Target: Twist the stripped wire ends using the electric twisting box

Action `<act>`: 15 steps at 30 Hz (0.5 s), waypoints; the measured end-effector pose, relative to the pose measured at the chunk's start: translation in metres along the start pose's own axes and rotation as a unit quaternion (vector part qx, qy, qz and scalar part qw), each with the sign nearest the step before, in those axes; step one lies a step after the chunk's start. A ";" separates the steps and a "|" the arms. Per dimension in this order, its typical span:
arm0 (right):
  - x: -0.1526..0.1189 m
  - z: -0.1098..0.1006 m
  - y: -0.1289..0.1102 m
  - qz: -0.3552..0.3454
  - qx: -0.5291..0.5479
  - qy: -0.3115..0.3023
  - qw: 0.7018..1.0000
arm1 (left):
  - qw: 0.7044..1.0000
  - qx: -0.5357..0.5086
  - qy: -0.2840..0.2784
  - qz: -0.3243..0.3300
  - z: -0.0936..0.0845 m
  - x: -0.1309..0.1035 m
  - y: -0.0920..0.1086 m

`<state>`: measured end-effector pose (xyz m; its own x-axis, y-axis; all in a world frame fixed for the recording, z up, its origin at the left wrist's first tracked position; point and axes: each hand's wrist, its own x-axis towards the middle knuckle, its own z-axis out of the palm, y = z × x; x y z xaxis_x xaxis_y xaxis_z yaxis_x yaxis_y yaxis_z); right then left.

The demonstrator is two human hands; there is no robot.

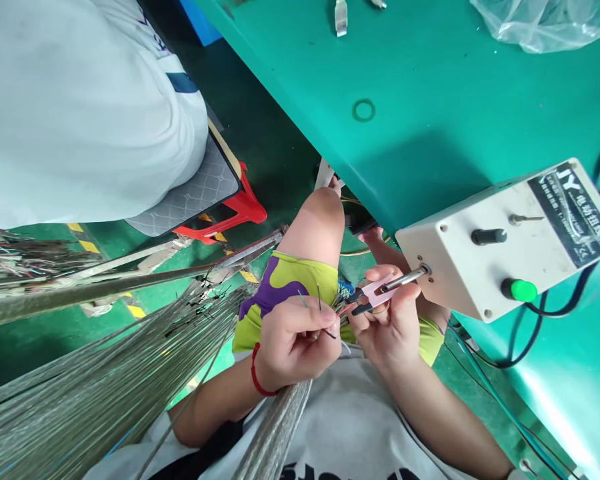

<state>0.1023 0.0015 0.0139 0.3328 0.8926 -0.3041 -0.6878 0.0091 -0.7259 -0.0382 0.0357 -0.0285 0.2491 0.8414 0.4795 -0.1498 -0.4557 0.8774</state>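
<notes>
My left hand (300,337), with a red cord at the wrist, pinches thin wires (320,313) whose dark, green and reddish ends stick out past the fingertips. My right hand (390,320) holds a pink clip with black jaws (375,293) between thumb and fingers. The clip sits on a metal shaft (407,278) coming out of a beige machine box (480,253). Its jaws are apart, close to the reddish wire end; whether they touch it is unclear. A bundle of clear-sheathed cables (275,433) hangs below my left hand.
The green table (300,80) carries the box with its green button (523,290), a connector (341,19) and a plastic bag (545,23). Many cables (130,387) hang at lower left. A person in white (80,113) sits on a red stool (247,207). Black cords (535,333) trail at right.
</notes>
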 end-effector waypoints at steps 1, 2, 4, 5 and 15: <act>0.000 0.000 0.000 -0.002 -0.004 0.004 1.000 | 1.000 0.001 0.002 -0.001 0.000 0.000 0.000; 0.001 -0.001 0.000 -0.003 -0.008 0.008 1.000 | 1.000 0.002 0.003 -0.001 0.001 0.000 0.000; 0.001 -0.003 0.001 -0.001 -0.012 0.014 1.000 | 1.000 0.005 0.003 0.003 0.001 0.000 0.000; 0.002 -0.003 0.002 0.001 -0.010 0.013 1.000 | 1.000 0.006 0.001 0.005 0.002 0.000 0.000; 0.001 -0.005 0.005 0.002 -0.028 0.035 0.999 | 1.000 0.019 -0.009 0.011 0.005 0.004 -0.004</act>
<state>0.1024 0.0005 0.0069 0.3760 0.8586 -0.3486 -0.6522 -0.0220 -0.7577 -0.0317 0.0393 -0.0297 0.2625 0.8259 0.4990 -0.1200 -0.4852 0.8661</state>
